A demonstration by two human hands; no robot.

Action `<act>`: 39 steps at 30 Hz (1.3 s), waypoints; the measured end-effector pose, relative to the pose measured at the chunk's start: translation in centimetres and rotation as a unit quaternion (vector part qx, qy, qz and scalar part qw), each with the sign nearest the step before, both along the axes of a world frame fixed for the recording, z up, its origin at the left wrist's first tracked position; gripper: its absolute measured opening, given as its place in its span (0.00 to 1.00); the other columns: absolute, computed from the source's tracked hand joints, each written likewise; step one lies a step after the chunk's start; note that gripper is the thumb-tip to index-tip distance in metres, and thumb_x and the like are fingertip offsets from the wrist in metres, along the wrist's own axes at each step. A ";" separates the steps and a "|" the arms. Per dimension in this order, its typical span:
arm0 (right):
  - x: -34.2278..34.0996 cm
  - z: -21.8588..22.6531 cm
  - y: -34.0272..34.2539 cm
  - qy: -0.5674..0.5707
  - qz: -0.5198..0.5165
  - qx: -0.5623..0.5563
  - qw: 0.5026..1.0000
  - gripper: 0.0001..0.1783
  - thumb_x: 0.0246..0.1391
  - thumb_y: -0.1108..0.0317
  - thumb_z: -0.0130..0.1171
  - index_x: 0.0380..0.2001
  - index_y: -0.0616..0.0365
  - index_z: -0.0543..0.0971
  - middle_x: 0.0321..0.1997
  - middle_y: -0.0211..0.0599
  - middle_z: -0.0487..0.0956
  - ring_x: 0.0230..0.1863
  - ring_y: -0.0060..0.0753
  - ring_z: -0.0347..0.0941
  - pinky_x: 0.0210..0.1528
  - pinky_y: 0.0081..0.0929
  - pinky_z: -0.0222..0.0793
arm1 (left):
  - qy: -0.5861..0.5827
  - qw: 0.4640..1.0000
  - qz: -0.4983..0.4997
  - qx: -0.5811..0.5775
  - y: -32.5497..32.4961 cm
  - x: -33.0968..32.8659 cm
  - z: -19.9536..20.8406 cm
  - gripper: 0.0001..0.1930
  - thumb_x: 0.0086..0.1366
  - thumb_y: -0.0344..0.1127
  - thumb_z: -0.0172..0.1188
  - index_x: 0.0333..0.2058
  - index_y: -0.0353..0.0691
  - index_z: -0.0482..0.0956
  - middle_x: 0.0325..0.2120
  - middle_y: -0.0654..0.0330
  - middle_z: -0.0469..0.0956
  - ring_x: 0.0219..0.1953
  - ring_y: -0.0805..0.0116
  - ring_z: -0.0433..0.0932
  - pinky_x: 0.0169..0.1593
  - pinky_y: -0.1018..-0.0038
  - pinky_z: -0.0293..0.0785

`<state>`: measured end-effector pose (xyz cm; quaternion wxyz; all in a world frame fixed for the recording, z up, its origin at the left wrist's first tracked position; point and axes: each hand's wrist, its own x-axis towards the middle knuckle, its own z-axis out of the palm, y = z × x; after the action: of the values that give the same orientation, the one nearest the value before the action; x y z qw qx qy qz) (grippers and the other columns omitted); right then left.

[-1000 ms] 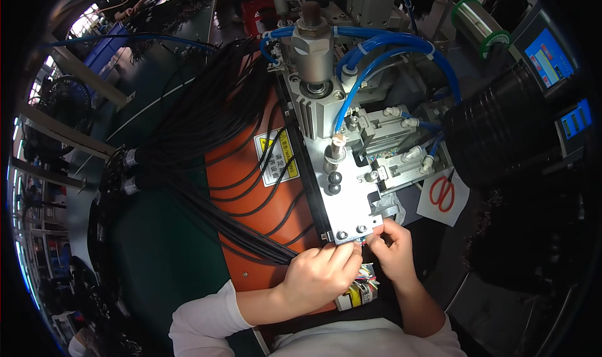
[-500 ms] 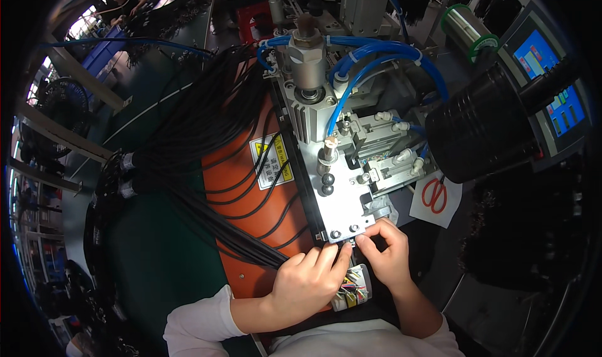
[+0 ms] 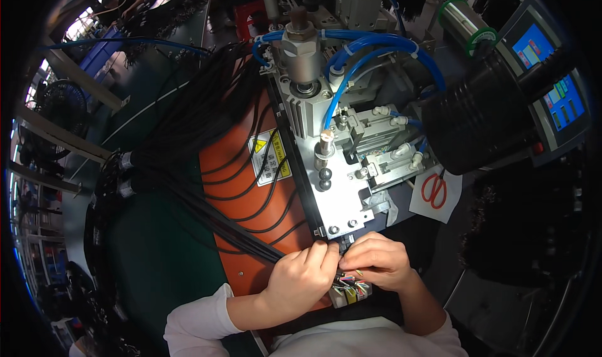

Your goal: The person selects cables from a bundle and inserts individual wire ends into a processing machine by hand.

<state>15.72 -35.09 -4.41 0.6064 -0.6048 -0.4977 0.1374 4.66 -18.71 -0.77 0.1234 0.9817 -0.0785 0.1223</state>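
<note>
My left hand (image 3: pixel 302 277) is closed at the front end of the machine, fingertips pinched together. A bundle of black cables (image 3: pixel 254 244) runs from the left to this hand and passes behind its knuckles. My right hand (image 3: pixel 379 261) is closed too, its fingers curled and meeting the left fingertips; what it pinches is hidden. Just below both hands sits a small container (image 3: pixel 342 299) of thin multicoloured wires (image 3: pixel 352 288). Above the fingertips is the metal plate (image 3: pixel 338 210) of the pneumatic machine, with a small dark part (image 3: pixel 345 239) under its front edge.
An orange-red machine base (image 3: pixel 263 216) bears a yellow-and-white warning label (image 3: pixel 271 157). Red-handled scissors (image 3: pixel 434 191) lie on white paper at the right. Blue air hoses (image 3: pixel 376 47), a black cylinder (image 3: pixel 470 122), a wire spool (image 3: pixel 467 26) and a touch screen (image 3: pixel 545 75) stand beyond.
My right hand has moved down and left from the plate's front corner, its fingers curling in against the left hand. My left hand has shifted slightly left.
</note>
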 end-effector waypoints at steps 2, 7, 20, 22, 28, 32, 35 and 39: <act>-0.2 -0.2 -0.3 -0.008 -0.013 0.018 1.000 0.15 0.36 0.80 0.69 0.33 0.60 0.82 0.33 0.35 0.82 0.35 0.33 0.77 0.39 0.27 0.71 | 0.002 1.000 -0.015 -0.010 0.1 0.5 0.3 0.14 0.53 0.32 0.63 0.40 0.34 0.80 0.27 0.63 0.72 0.21 0.76 0.73 0.24 0.81 0.69; -0.4 2.0 -1.6 -0.008 -0.111 0.054 0.992 0.11 0.36 0.78 0.72 0.27 0.60 0.80 0.29 0.35 0.81 0.30 0.32 0.77 0.34 0.25 0.71 | -0.211 0.967 -0.133 -0.051 0.4 1.1 1.6 0.17 0.58 0.35 0.60 0.44 0.33 0.79 0.36 0.61 0.78 0.25 0.78 0.72 0.26 0.83 0.67; -1.6 1.9 1.0 0.089 -0.156 0.036 0.983 0.09 0.42 0.76 0.69 0.30 0.62 0.81 0.30 0.36 0.79 0.33 0.30 0.74 0.37 0.24 0.70 | -0.155 0.968 -0.088 -0.177 0.6 0.7 -0.2 0.10 0.53 0.30 0.62 0.36 0.34 0.79 0.18 0.66 0.68 0.17 0.76 0.70 0.17 0.81 0.64; -1.6 2.1 1.2 0.246 -0.134 0.065 0.958 0.09 0.40 0.79 0.69 0.29 0.64 0.80 0.29 0.39 0.79 0.32 0.27 0.74 0.36 0.22 0.69 | -0.173 0.969 -0.080 -0.160 0.3 0.9 -0.2 0.08 0.53 0.29 0.62 0.33 0.36 0.79 0.18 0.66 0.66 0.16 0.77 0.68 0.17 0.81 0.61; -2.1 2.6 1.2 0.028 -0.236 0.030 0.971 0.11 0.36 0.78 0.71 0.23 0.60 0.77 0.26 0.34 0.77 0.29 0.29 0.73 0.35 0.25 0.66 | -0.196 0.974 -0.070 -0.093 0.2 1.0 0.0 0.03 0.53 0.27 0.61 0.28 0.39 0.78 0.18 0.69 0.63 0.17 0.79 0.65 0.17 0.82 0.59; -1.6 3.8 0.6 -0.085 -0.253 -0.063 0.962 0.09 0.40 0.76 0.68 0.24 0.58 0.76 0.25 0.32 0.76 0.28 0.32 0.71 0.36 0.28 0.64 | -0.181 0.981 -0.058 -0.041 0.0 1.1 0.1 0.05 0.53 0.28 0.62 0.30 0.41 0.79 0.21 0.70 0.65 0.19 0.81 0.66 0.18 0.84 0.58; -0.9 4.2 -0.8 0.013 -0.191 -0.148 0.970 0.07 0.46 0.73 0.64 0.26 0.59 0.75 0.26 0.33 0.76 0.30 0.28 0.70 0.37 0.24 0.64 | -0.182 0.979 -0.060 -0.069 -0.2 1.1 0.3 0.13 0.46 0.28 0.62 0.35 0.38 0.82 0.22 0.68 0.73 0.19 0.78 0.68 0.18 0.83 0.61; -1.0 2.2 -1.0 0.265 -0.135 -0.087 0.951 0.05 0.49 0.75 0.63 0.27 0.64 0.76 0.31 0.35 0.77 0.33 0.21 0.70 0.39 0.18 0.65 | -0.171 0.983 -0.058 -0.023 -0.2 0.6 -0.3 0.15 0.49 0.27 0.61 0.39 0.38 0.82 0.22 0.68 0.73 0.18 0.79 0.68 0.18 0.84 0.62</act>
<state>14.71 -36.12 -2.18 0.6744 -0.6587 -0.2183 0.2522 5.29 -18.88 -1.09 0.1371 0.9369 -0.1523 0.2832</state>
